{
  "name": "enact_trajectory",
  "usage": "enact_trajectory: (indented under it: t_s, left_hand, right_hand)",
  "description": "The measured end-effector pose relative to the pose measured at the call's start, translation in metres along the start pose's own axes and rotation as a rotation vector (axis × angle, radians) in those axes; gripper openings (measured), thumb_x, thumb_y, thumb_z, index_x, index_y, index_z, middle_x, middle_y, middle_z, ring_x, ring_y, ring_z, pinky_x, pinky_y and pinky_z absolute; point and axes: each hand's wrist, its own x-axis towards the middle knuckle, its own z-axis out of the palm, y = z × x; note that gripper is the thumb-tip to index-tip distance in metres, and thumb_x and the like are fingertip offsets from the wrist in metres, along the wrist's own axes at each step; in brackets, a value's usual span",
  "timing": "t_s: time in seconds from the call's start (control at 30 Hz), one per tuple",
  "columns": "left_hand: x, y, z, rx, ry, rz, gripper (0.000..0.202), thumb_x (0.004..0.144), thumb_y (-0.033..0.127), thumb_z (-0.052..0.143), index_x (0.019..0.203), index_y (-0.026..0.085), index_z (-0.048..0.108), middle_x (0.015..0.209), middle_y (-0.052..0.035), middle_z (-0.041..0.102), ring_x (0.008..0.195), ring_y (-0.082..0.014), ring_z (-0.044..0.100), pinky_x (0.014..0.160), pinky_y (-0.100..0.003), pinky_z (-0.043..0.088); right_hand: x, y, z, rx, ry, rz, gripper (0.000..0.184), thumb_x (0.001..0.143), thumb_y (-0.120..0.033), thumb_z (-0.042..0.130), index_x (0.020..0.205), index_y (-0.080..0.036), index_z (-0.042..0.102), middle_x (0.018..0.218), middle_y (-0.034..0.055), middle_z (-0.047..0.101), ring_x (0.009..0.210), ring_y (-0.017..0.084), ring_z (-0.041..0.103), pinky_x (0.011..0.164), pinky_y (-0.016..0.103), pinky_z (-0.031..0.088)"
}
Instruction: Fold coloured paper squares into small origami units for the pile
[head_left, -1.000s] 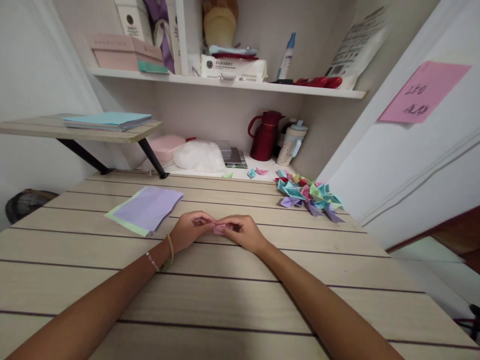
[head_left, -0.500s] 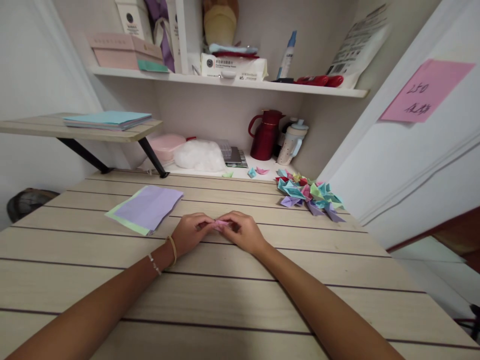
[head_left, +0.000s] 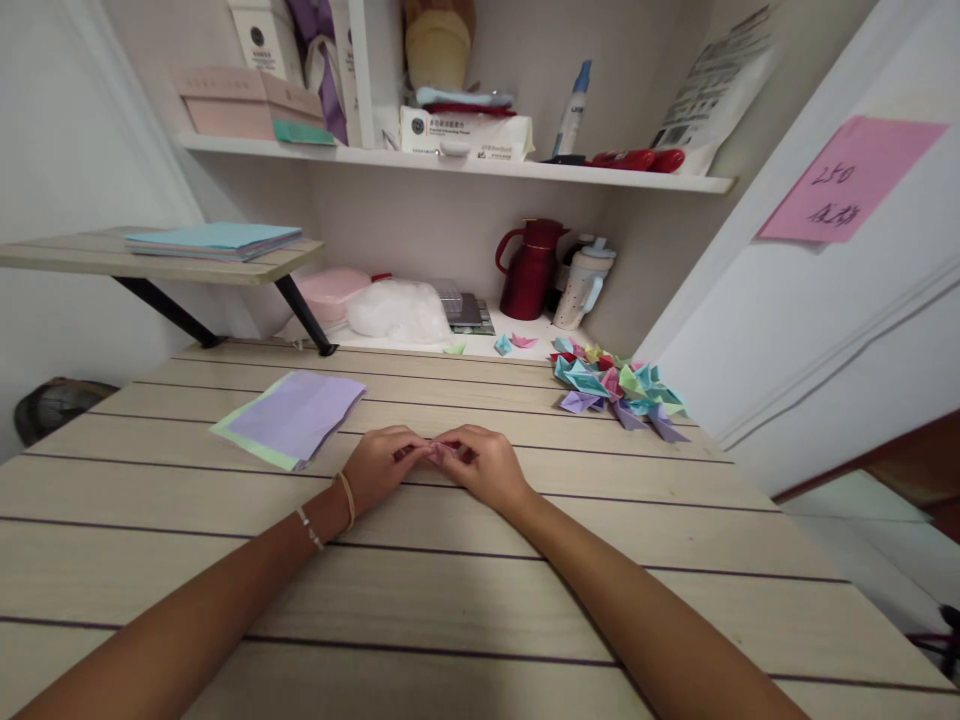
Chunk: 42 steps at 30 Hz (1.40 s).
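- Looks like a small piece of pink paper (head_left: 436,455), apparently folded.
- Is pinched between the left hand (head_left: 381,466) and the right hand (head_left: 487,468), gripped from both sides.
- Shows only as a sliver, too covered to make out the folded shape.
- Sits over the middle of the slatted wooden tabletop (head_left: 450,600); cannot be told whether touching it.

Fingers of the left hand (head_left: 379,468) and right hand (head_left: 491,468) cover most of the pink paper (head_left: 434,456), its folds too small to make out! Both forearms (head_left: 199,600) run out of view, near side. Far right, a pale cup (head_left: 584,286) blocks most of a dark container (head_left: 573,252); far centre, a yellowish object (head_left: 439,58) gets cropped.
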Motion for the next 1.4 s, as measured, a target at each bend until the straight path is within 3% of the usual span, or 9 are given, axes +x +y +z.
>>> enact_trajectory:
  t_s: [0.23, 0.37, 0.47, 0.63, 0.73, 0.9, 1.2, 1.4]
  left_hand:
    - [0.002, 0.002, -0.002, -0.058, 0.002, -0.024, 0.016, 0.081, 0.027, 0.053, 0.078, 0.021, 0.067, 0.075, -0.0015, 0.068, 0.068, -0.0124, 0.06, 0.065, -0.023, 0.046]
    - [0.003, 0.005, -0.004, -0.098, 0.023, -0.058, 0.016, 0.08, 0.027, 0.054, 0.075, 0.021, 0.068, 0.074, -0.0014, 0.068, 0.068, -0.0127, 0.06, 0.065, -0.024, 0.047]
    - [0.003, 0.004, -0.003, -0.182, 0.085, -0.159, 0.015, 0.078, 0.029, 0.056, 0.074, 0.019, 0.066, 0.073, -0.0028, 0.067, 0.067, -0.0134, 0.061, 0.064, -0.024, 0.049]
    - [0.005, -0.002, 0.001, -0.567, 0.238, -0.421, 0.017, 0.075, 0.032, 0.058, 0.078, 0.015, 0.058, 0.075, -0.0044, 0.067, 0.066, -0.0153, 0.065, 0.064, -0.028, 0.054]
    - [0.006, -0.005, 0.003, -0.728, 0.302, -0.497, 0.022, 0.073, 0.033, 0.06, 0.082, 0.014, 0.053, 0.076, -0.005, 0.068, 0.069, -0.017, 0.066, 0.07, -0.033, 0.055]
    - [0.007, -0.004, 0.004, -0.819, 0.307, -0.514, 0.025, 0.073, 0.034, 0.06, 0.083, 0.014, 0.05, 0.08, -0.0057, 0.068, 0.071, -0.0163, 0.066, 0.072, -0.034, 0.055]
    - [0.006, -0.006, 0.003, -0.799, 0.332, -0.502, 0.022, 0.076, 0.032, 0.057, 0.085, 0.015, 0.046, 0.077, -0.0024, 0.064, 0.069, -0.015, 0.066, 0.069, -0.032, 0.055]
    - [0.007, 0.0, 0.003, -0.788, 0.277, -0.45, 0.021, 0.074, 0.028, 0.06, 0.084, 0.016, 0.046, 0.079, -0.0022, 0.063, 0.07, -0.0139, 0.065, 0.068, -0.031, 0.055]
  right_hand:
    - [0.0, 0.001, 0.002, 0.027, 0.033, 0.053, 0.014, 0.075, -0.028, 0.059, 0.083, -0.023, 0.068, 0.075, 0.0014, 0.069, 0.066, 0.014, 0.06, 0.06, 0.022, 0.045]
    - [0.002, 0.003, 0.003, 0.153, 0.055, 0.138, 0.014, 0.073, -0.025, 0.058, 0.082, -0.021, 0.068, 0.077, 0.0014, 0.07, 0.065, 0.013, 0.062, 0.057, 0.021, 0.047]
    - [0.004, 0.007, 0.003, 0.264, 0.068, 0.19, 0.015, 0.074, -0.026, 0.057, 0.08, -0.018, 0.068, 0.074, 0.0023, 0.069, 0.064, 0.013, 0.062, 0.055, 0.02, 0.047]
    - [0.007, 0.015, 0.004, 0.425, 0.137, 0.282, 0.019, 0.076, -0.032, 0.055, 0.08, -0.016, 0.065, 0.072, 0.0047, 0.068, 0.064, 0.014, 0.062, 0.058, 0.023, 0.049]
    - [0.008, 0.018, 0.004, 0.507, 0.134, 0.299, 0.022, 0.078, -0.035, 0.054, 0.083, -0.015, 0.063, 0.073, 0.0062, 0.068, 0.067, 0.016, 0.063, 0.061, 0.026, 0.05]
    - [0.007, 0.015, 0.004, 0.445, 0.129, 0.255, 0.019, 0.077, -0.033, 0.055, 0.083, -0.016, 0.062, 0.071, 0.0048, 0.066, 0.064, 0.015, 0.061, 0.059, 0.025, 0.049]
    - [0.006, 0.013, 0.004, 0.405, 0.118, 0.24, 0.015, 0.077, -0.029, 0.054, 0.081, -0.016, 0.061, 0.07, 0.0035, 0.064, 0.062, 0.013, 0.058, 0.057, 0.023, 0.048]
    - [0.005, 0.013, 0.003, 0.316, 0.107, 0.162, 0.015, 0.078, -0.026, 0.053, 0.085, -0.017, 0.062, 0.077, 0.004, 0.065, 0.065, 0.013, 0.058, 0.058, 0.023, 0.047]
